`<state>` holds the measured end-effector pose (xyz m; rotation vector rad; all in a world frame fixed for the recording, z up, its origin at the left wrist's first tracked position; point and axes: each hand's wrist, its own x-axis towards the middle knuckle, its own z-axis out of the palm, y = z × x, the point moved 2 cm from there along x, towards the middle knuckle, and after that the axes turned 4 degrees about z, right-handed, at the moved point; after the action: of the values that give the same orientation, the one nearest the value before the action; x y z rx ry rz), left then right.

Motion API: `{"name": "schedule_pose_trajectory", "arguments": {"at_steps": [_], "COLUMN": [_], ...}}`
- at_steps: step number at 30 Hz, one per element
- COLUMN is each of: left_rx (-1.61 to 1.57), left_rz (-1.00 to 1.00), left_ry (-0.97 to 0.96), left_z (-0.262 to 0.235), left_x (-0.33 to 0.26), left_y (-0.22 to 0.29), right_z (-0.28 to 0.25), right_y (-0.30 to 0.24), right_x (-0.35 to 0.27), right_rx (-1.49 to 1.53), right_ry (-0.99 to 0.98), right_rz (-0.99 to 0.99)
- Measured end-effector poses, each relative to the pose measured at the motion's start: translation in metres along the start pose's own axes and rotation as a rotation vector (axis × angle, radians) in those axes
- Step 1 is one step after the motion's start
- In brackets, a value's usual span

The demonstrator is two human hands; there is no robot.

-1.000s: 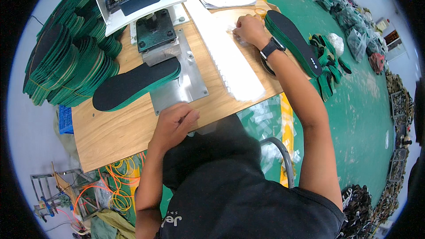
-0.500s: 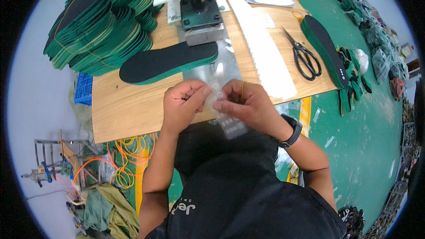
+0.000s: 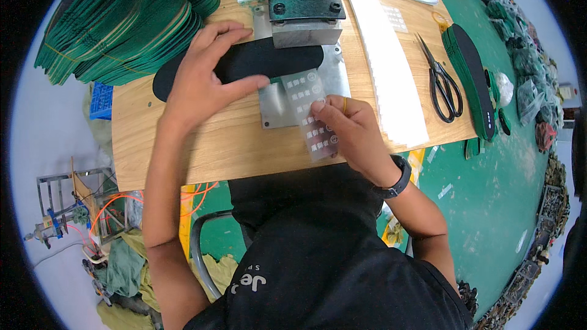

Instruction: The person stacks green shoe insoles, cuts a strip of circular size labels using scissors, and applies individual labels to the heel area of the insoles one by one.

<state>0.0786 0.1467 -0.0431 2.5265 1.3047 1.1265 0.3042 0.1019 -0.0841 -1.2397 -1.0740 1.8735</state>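
With fingers spread, my left hand (image 3: 205, 79) lies over a black insole (image 3: 269, 61), its thumb at the near edge and fingertips reaching past the far edge. The insole's toe end is at the foot of the press, just in front of the metal block (image 3: 307, 34). My right hand (image 3: 354, 128) pinches a clear strip of printed transfer labels (image 3: 299, 95) between thumb and fingers. The strip hangs over the metal base plate (image 3: 278, 105), and its far end touches or overlaps the insole's near edge.
Tall bundles of green-edged insoles (image 3: 122, 24) stand at the left. To the right lie a long white paper strip (image 3: 391, 73), black-handled scissors (image 3: 445, 88) and a stack of insoles (image 3: 468, 79) at the table edge. A blue crate (image 3: 101, 101) sits beyond the left edge.
My left hand has let go of the clear strip and moved left and away from me onto the insole. The right hand, still pinching the strip, has shifted slightly right; the strip now lies flatter.
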Motion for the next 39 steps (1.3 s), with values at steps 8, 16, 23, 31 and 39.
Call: {"name": "schedule_pose_trajectory", "arguments": {"at_steps": [8,16,23,31,39], "left_rx": [0.219,0.163,0.194,0.182,0.112], "left_rz": [-0.137,-0.118,-0.089,-0.117,0.016], "left_ry": [-0.377,-0.307,-0.315,-0.343,-0.111], "left_z": [0.013,0.018,0.018,0.017,0.016], "left_x": [0.001,0.0,-0.002,-0.001,-0.004], "left_y": [-0.03,-0.03,-0.033,-0.031,-0.029], "right_z": [0.003,0.006,0.003,0.007,0.006], "right_y": [-0.006,-0.011,-0.008,-0.013,-0.007], "right_x": [0.031,0.047,0.052,0.051,0.048], "right_rx": [0.156,0.135,0.178,0.124,0.172], "right_ry": [0.041,0.084,0.016,0.088,0.069], "right_rz": [0.048,0.074,0.075,0.117,0.096]}}
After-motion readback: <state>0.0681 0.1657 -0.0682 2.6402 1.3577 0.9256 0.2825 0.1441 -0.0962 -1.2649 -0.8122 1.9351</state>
